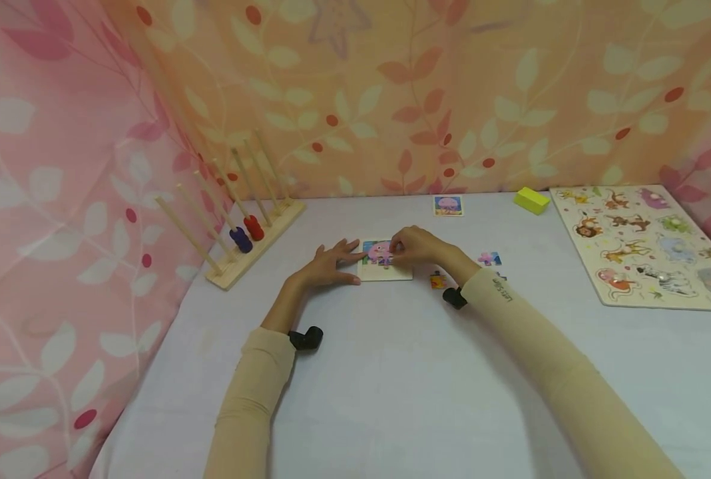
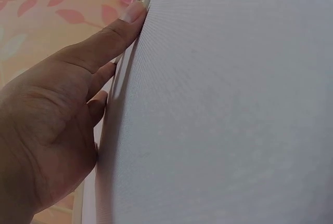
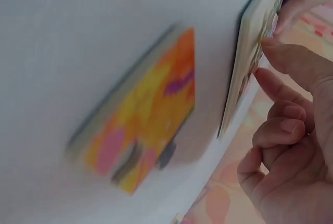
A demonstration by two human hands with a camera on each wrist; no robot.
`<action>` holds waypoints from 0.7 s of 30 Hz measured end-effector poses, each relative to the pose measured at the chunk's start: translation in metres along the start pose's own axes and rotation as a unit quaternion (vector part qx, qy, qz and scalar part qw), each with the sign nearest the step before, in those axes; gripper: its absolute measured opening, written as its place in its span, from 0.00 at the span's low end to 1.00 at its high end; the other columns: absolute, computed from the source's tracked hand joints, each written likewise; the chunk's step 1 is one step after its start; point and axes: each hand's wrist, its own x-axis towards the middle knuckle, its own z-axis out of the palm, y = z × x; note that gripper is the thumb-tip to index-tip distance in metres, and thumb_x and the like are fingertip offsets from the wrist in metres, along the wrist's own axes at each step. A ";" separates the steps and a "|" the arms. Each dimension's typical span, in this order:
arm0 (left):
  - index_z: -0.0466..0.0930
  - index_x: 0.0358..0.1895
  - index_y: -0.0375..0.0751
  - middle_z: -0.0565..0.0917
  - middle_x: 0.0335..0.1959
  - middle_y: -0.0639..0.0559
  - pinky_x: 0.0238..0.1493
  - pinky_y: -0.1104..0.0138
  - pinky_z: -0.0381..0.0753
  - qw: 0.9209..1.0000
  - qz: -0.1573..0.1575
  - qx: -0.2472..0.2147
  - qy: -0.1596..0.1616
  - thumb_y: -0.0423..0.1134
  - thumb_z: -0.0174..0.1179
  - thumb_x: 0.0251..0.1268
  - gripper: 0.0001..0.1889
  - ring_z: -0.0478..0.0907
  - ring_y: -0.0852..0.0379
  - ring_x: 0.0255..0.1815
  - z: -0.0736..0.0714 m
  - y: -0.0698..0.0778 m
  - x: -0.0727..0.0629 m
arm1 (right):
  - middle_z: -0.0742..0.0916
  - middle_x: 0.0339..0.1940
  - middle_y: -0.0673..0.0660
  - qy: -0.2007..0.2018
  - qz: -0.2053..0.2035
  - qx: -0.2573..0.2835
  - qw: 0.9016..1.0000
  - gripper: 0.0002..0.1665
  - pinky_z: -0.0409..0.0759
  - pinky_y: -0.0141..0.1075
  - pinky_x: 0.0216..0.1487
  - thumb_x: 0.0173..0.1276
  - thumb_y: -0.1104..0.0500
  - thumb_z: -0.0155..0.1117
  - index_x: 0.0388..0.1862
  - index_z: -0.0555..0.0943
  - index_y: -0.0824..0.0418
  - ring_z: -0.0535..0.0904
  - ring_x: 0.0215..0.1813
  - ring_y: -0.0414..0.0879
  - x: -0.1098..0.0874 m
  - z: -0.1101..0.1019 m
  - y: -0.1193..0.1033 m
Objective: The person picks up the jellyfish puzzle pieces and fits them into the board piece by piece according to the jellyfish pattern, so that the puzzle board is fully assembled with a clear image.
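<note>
A small jigsaw board [image 1: 385, 274] lies on the table, its upper part filled with a pink jellyfish picture and its lower strip bare. My left hand [image 1: 327, 266] rests at its left side, fingers spread; in the left wrist view the thumb [image 2: 134, 12] touches the board's edge. Over the board's right part, my right hand [image 1: 417, 245] pinches a puzzle piece between thumb and index finger, mostly hidden by the fingers. The other fingers [image 3: 283, 125] curl in. Just right of the board is an orange-yellow puzzle piece [image 3: 151, 109], with a pink-and-blue piece [image 1: 490, 258] beyond it.
A jellyfish picture card [image 1: 448, 206] lies behind the board. Farther right are a yellow block [image 1: 532, 200] and a large animal peg puzzle [image 1: 649, 249]. At left stands a wooden peg rack [image 1: 259, 249] with blue and red beads. Patterned cloth walls surround the white table.
</note>
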 end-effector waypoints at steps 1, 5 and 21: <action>0.65 0.66 0.58 0.51 0.74 0.56 0.68 0.42 0.26 1.000 0.001 0.000 -0.001 0.56 0.65 0.50 0.36 0.37 0.51 0.76 0.000 0.000 0.000 | 0.83 0.32 0.55 0.001 0.004 -0.005 1.000 0.13 0.69 0.41 0.43 0.55 0.57 0.67 0.38 0.83 0.62 0.72 0.38 0.49 0.001 0.001 -0.001; 0.65 0.66 0.59 0.50 0.74 0.56 0.68 0.42 0.26 1.000 0.002 -0.001 -0.002 0.56 0.65 0.50 0.36 0.37 0.51 0.76 0.001 0.000 0.002 | 0.81 0.30 0.54 0.003 0.022 -0.027 0.999 0.13 0.67 0.39 0.38 0.55 0.56 0.67 0.38 0.83 0.61 0.71 0.37 0.49 0.002 0.003 -0.005; 0.65 0.65 0.60 0.50 0.74 0.57 0.69 0.43 0.26 1.000 -0.004 -0.001 -0.002 0.55 0.65 0.51 0.35 0.36 0.52 0.76 0.001 -0.001 0.002 | 0.84 0.51 0.55 0.009 0.089 0.021 0.996 0.23 0.72 0.44 0.47 0.52 0.48 0.71 0.49 0.83 0.51 0.78 0.50 0.51 0.006 0.015 -0.020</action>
